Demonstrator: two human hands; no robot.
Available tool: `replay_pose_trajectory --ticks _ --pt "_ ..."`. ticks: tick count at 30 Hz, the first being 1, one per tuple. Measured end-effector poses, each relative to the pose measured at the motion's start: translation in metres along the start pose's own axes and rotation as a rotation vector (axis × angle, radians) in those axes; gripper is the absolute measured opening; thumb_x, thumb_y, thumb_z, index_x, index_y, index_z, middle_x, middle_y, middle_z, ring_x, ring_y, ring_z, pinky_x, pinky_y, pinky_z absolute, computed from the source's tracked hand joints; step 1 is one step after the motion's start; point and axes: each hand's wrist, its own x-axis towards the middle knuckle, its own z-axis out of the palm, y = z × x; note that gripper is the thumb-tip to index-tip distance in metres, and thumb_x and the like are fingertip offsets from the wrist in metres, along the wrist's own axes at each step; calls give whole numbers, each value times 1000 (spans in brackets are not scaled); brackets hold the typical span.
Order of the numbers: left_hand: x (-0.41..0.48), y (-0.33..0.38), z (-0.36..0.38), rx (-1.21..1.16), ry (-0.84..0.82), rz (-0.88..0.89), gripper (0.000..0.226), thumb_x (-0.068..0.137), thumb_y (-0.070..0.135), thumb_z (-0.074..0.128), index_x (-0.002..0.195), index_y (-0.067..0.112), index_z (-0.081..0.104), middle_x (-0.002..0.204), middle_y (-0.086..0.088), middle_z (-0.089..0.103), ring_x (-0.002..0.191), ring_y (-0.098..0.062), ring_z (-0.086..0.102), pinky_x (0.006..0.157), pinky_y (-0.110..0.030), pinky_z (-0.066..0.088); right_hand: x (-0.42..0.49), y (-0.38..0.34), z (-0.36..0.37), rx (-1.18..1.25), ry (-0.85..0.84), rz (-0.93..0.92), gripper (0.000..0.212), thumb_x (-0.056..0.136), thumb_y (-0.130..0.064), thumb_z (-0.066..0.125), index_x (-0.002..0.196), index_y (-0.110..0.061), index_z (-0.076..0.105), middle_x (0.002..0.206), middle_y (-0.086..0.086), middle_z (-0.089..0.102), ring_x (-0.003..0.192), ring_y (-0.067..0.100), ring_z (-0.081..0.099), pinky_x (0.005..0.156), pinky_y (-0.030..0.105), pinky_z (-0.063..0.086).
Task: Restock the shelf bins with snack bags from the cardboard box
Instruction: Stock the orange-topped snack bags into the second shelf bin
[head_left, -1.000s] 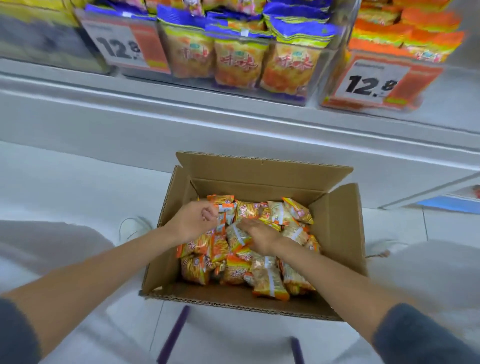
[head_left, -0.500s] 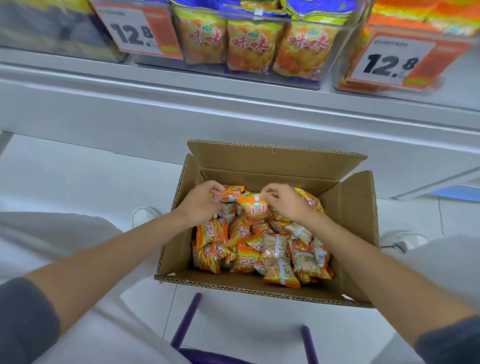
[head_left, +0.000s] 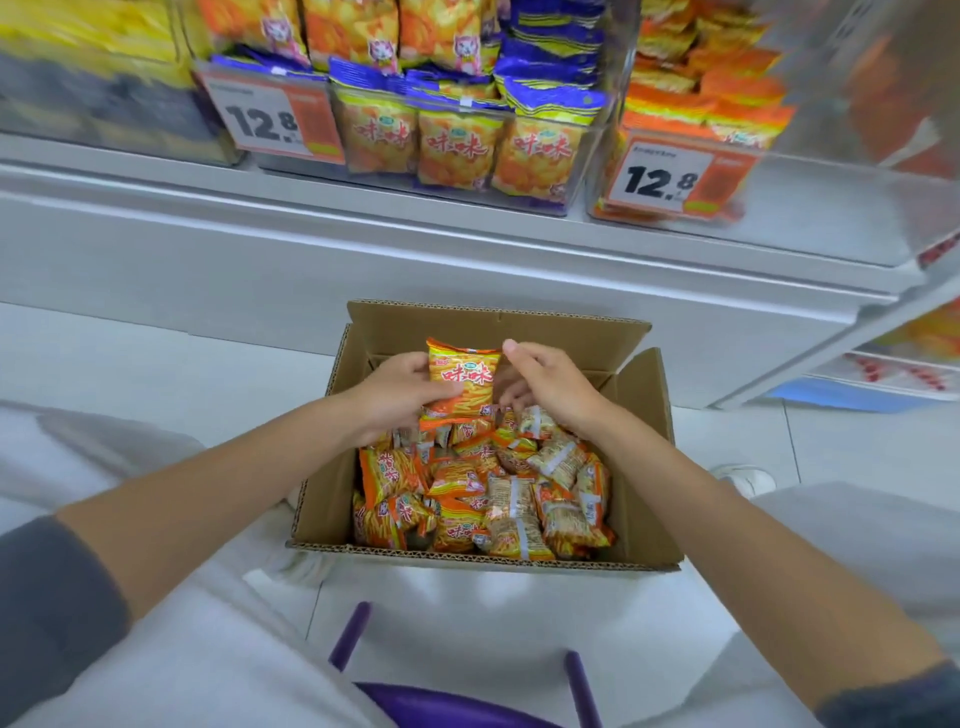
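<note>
head view: i see both arms reaching into the box (head_left: 498, 325), which sits on the floor below the shelf (head_left: 363, 218).
change: half a second ago both hands were low on the pile. now one bag (head_left: 462, 376) stands upright above it, front toward me, and more of the shelf shows.
left hand (head_left: 400, 395): grips the bag's lower left, thumb across its front.
right hand (head_left: 550, 387): at the bag's right edge, index tip by the top corner. i cannot tell whether it pinches.
box: flaps open, holding a loose pile (head_left: 483, 493) of orange bags, some face down.
middle bin (head_left: 576, 171): clear, with blue-topped yellow bags standing in a row and a tag (head_left: 265, 122) at its left.
right bin (head_left: 613, 171): orange bags stacked inside, with a tag on its front.
</note>
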Motion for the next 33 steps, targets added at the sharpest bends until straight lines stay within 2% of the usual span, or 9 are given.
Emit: replay_pose_trajectory --ticks 5,9,12,15,17,19,23,28,33 --pt "7 -23 -10 38 120 -19 37 92 19 65 128 17 57 120 0 67 96 -9 65 67 -21 48 18 64 22 -285 -215 84 29 92 -20 65 119 -8 63 111 10 67 104 23 63 84 26 49" --pt "11 -40 -15 36 131 -76 28 91 19 66 117 22 58 115 1 68 100 -12 66 76 -26 52 33 112 54 -467 -410 143 49 90 -27 68 134 -11 54 137 6 54 125 24 52 97 27 43" --pt "12 -46 -15 32 126 -94 27 91 19 65 117 24 56 111 5 68 96 -7 66 70 -22 51 42 132 75 -500 -491 151 64 92 -31 65 148 -21 37 152 2 39 137 26 40 109 35 38" --pt "13 -47 -14 37 137 -101 29 92 19 65 119 23 55 110 7 68 95 -5 65 69 -20 50 42 141 89 -635 -540 127 78 93 -24 64 154 -25 16 158 6 26 136 26 40 106 33 40" --pt "14 -47 -15 42 140 -110 29 92 19 65 119 22 55 112 4 68 99 -9 65 73 -22 51 43 150 93 -664 -505 90 83 89 -16 67 154 -27 18 150 10 39 104 24 60 80 32 51" --pt "16 -48 -16 47 139 -116 29 92 18 65 119 22 56 113 2 67 101 -11 65 75 -25 52 44 156 89 -646 -469 78 81 86 -14 69 152 -29 26 128 10 54 80 20 60 62 30 48" --pt "18 -48 -16 63 162 -98 26 92 16 64 116 21 55 113 0 66 104 -16 64 79 -28 51 38 140 66 -583 -334 88 70 84 -23 74 146 -15 41 129 9 44 118 26 47 96 31 43" --pt "16 -36 -13 104 186 -19 32 92 17 64 123 17 53 118 -1 64 109 -18 62 88 -33 50 14 81 13 -410 -9 3 71 82 -22 77 144 -11 43 122 -1 39 113 17 48 96 28 45" --pt "-2 -9 4 133 100 26 39 94 25 62 131 17 51 120 0 66 108 -18 64 97 -41 50 -36 17 -28 -294 89 -263 64 81 -18 78 137 -24 50 136 -5 33 124 9 44 98 27 50"
